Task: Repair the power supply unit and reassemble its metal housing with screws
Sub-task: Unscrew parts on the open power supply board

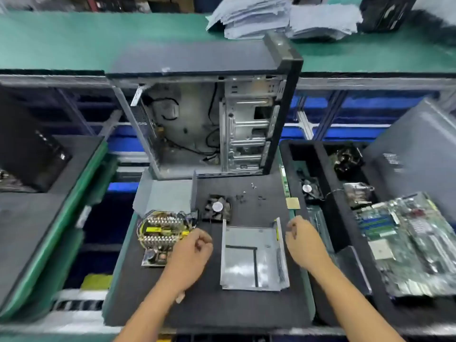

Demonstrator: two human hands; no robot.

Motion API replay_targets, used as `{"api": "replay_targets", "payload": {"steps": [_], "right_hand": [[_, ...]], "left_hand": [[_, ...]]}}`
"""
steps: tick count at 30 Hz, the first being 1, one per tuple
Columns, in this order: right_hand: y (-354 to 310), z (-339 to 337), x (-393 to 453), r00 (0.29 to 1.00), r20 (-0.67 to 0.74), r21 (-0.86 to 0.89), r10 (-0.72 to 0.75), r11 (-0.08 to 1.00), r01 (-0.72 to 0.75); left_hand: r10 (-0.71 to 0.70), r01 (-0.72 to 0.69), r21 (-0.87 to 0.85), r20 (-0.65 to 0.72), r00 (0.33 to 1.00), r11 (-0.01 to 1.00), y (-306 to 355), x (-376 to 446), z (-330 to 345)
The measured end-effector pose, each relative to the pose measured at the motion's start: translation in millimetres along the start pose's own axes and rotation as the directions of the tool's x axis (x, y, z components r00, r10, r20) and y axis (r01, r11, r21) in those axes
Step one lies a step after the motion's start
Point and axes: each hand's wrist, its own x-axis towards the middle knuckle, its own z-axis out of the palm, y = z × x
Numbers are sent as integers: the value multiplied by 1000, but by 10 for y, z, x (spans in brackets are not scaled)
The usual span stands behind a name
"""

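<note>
The power supply lies in pieces on the dark surface (209, 309), and the metal housing base (254, 257) serves as the landmark: an open grey tray with upturned side walls, nothing seated in it. Just to its left sits the bare power supply circuit board (164, 234), with its coils, heat-sink fins and yellow wires exposed. Behind the base, a little to the left, rests the cooling fan (217, 207); further back and left lies the folded housing cover (164, 196). Behind the base, beyond the fan, a few loose screws (249, 195) are scattered, small and blurred. The open computer case (204, 124) stands at the back.

The left hand (191, 253) hovers between the board and the base, fingers loosely curled, and seems to hold nothing, though blur makes that uncertain. The right hand (304, 239) hangs just right of the base's side wall, fingers likewise relaxed and holding nothing.

I judge that the board goes into the base next. Risks: lifting the board by its wires could strain the solder joints; a wire trapped under a wall or the cover could be pinched; a sweeping forearm could scatter the screws off the surface; sharp sheet-metal edges could cut a finger.
</note>
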Motion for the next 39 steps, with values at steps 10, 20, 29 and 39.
{"api": "replay_targets", "payload": {"steps": [10,20,29,39], "right_hand": [[40,118,290,964,233,65,129,987,-148],[1,92,360,928,337,213,158,948,-239],[-269,-7,387,979,106,196,172,962,-190],[-423,-24,253,982,99,44,162,985,-167]], "left_hand": [[-24,26,110,-17,1000,994,-59,45,18],[227,-45,556,-263,938,830,-41,111,-470],[35,-135,676,160,986,724,-358,453,-1039],[44,-262,787,288,957,559,-232,602,-1047]]}}
